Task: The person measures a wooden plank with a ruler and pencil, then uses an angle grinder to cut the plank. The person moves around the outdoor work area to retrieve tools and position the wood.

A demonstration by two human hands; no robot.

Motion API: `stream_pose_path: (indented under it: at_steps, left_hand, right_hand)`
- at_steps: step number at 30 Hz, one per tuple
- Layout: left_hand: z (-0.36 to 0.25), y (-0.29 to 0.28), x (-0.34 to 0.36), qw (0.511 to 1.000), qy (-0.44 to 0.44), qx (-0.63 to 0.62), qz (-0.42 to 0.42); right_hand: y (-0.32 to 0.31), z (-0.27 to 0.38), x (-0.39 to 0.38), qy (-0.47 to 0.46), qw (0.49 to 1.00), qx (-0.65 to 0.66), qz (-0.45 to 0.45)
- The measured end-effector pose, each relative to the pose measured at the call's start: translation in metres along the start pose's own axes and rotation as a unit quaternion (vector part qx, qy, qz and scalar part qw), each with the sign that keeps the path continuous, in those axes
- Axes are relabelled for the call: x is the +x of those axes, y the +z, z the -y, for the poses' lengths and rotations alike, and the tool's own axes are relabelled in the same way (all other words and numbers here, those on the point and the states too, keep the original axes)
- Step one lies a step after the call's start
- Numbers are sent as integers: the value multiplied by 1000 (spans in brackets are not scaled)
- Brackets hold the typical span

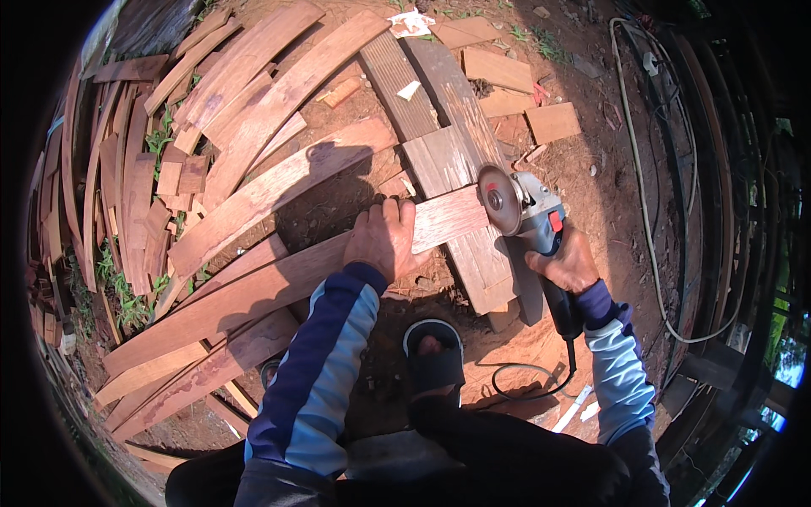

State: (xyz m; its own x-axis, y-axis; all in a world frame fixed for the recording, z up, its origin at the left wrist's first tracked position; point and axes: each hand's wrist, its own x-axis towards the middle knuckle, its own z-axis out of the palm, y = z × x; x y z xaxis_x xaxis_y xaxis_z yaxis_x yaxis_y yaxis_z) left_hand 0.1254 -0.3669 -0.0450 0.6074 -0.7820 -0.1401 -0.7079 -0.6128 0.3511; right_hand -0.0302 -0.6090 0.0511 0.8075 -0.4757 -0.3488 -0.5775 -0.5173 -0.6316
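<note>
My right hand (569, 264) is wrapped round the body of an angle grinder (541, 218). The grinder's round disc (500, 199) stands at the right end of a long wooden plank (287, 272); whether it touches the wood I cannot tell. Across that plank lies my left hand (384, 240), fingers bent over its far edge and thumb on the near side, gripping it. The plank's right end rests over weathered boards (487, 272) laid crosswise on the ground. From the grinder's lower end runs a black power cord (541, 390).
Many loose planks (279, 194) are piled to the left. Short wood offcuts (553, 123) lie on the dirt at the far right. A pale cable (639, 203) curves down the right side, beside dark stacked beams (714, 169). My sandalled foot (432, 355) is below the plank.
</note>
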Motion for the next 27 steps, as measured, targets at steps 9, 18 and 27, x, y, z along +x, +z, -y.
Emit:
stream_pose_path:
  at_steps: [9,18,27]
  left_hand:
    - [1,2,-2,1000,5,12,-17]
    - [1,5,2,999,15,32,-17]
    - [1,12,2,997,7,82,-8]
  right_hand:
    - [-4,8,2,37,997,-64,20]
    - [-4,-5,13,4,998,52,-34]
    - [-37,4,-14,63,988,93,-106]
